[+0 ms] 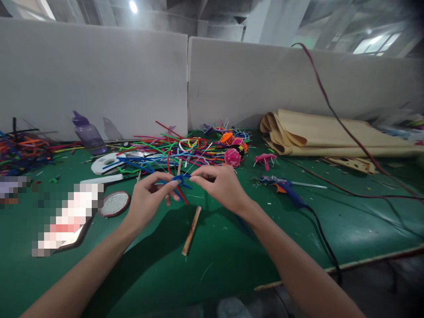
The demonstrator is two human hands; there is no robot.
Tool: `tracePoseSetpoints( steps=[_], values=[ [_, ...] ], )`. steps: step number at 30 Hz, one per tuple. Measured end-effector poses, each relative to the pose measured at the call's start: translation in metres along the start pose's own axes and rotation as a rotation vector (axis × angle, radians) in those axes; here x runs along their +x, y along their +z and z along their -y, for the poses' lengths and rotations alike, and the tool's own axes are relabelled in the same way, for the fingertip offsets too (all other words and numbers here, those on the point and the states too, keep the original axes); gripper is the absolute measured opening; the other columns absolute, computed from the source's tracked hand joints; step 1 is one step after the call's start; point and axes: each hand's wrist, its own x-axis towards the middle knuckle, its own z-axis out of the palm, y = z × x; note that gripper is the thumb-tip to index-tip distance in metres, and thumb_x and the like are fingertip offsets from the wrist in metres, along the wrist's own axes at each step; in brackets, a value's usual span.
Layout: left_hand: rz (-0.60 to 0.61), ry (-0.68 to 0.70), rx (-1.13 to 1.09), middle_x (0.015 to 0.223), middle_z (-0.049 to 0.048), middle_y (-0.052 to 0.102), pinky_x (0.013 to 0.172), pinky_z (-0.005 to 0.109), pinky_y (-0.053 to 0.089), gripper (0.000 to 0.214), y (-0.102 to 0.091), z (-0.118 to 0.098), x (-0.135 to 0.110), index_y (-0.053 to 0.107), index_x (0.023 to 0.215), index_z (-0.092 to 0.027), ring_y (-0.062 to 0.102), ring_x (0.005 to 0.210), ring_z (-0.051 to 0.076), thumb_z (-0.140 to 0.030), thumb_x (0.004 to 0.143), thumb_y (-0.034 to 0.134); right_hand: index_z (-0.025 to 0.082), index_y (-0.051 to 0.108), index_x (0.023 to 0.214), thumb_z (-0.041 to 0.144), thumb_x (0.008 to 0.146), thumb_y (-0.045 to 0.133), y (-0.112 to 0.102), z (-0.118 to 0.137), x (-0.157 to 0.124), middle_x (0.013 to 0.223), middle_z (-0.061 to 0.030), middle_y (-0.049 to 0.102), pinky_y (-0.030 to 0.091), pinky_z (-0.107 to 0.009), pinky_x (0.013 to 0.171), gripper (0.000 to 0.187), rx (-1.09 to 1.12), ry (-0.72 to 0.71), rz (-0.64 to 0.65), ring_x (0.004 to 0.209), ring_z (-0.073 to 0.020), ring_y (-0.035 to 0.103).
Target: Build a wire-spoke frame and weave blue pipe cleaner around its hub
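My left hand (147,194) and my right hand (220,184) meet above the green table (232,247), both pinching a blue pipe cleaner (180,180) bent into a small loop between the fingertips. A red pipe cleaner (175,183) runs under it. A wooden stick (191,230) lies on the table just below my hands. Behind them spreads a pile of coloured pipe cleaners (165,150).
A blue glue gun (285,187) with a black cord lies right of my hands. Pink and orange finished pieces (233,154), a purple bottle (88,134), a white tape roll (106,163), a round lid (115,204) and folded tan paper (324,132) stand around. White partition walls close the back.
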Motion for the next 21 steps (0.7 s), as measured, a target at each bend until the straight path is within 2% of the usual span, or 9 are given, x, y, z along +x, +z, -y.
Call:
tracePoseSetpoints(
  steps=[6, 11, 17, 21],
  values=[
    [0.031, -0.108, -0.186, 0.067, -0.0016, 0.061, 0.049, 0.019, 0.047, 0.011, 0.0003, 0.0017, 0.0004, 0.061, 0.077, -0.018, 0.066, 0.067, 0.016, -0.023, 0.070, 0.068, 0.019, 0.067, 0.082, 0.026, 0.083, 0.049, 0.0123, -0.0023, -0.0039, 0.071, -0.0012, 0.067, 0.033, -0.023, 0.056, 0.020, -0.103, -0.032, -0.012, 0.058, -0.0108, 0.053],
    [0.033, -0.132, -0.193, 0.066, -0.0006, 0.062, 0.050, 0.019, 0.048, 0.009, 0.0005, 0.0009, 0.0012, 0.062, 0.071, -0.016, 0.066, 0.066, 0.016, -0.023, 0.069, 0.069, 0.019, 0.066, 0.085, 0.025, 0.085, 0.047, 0.0113, -0.0034, -0.0049, 0.078, -0.0024, 0.068, 0.035, -0.023, 0.059, 0.020, -0.133, -0.055, -0.004, 0.064, -0.0124, 0.056],
    [-0.001, -0.131, -0.176, 0.066, 0.0013, 0.065, 0.052, 0.021, 0.050, 0.011, 0.0011, 0.0029, 0.0018, 0.065, 0.071, -0.015, 0.067, 0.066, 0.017, -0.023, 0.066, 0.071, 0.019, 0.067, 0.085, 0.027, 0.085, 0.047, 0.0101, -0.0046, -0.0036, 0.072, -0.0010, 0.067, 0.033, -0.023, 0.056, 0.021, -0.160, -0.053, -0.013, 0.057, -0.0109, 0.053],
    [0.025, -0.174, -0.285, 0.070, 0.0030, 0.066, 0.054, 0.023, 0.052, 0.013, -0.0012, 0.0040, 0.0020, 0.066, 0.073, -0.014, 0.067, 0.068, 0.019, -0.026, 0.070, 0.067, 0.019, 0.067, 0.084, 0.026, 0.085, 0.047, 0.0101, -0.0045, -0.0033, 0.073, -0.0010, 0.067, 0.034, -0.022, 0.056, 0.021, -0.161, -0.052, -0.022, 0.058, -0.0108, 0.053]
  ],
)
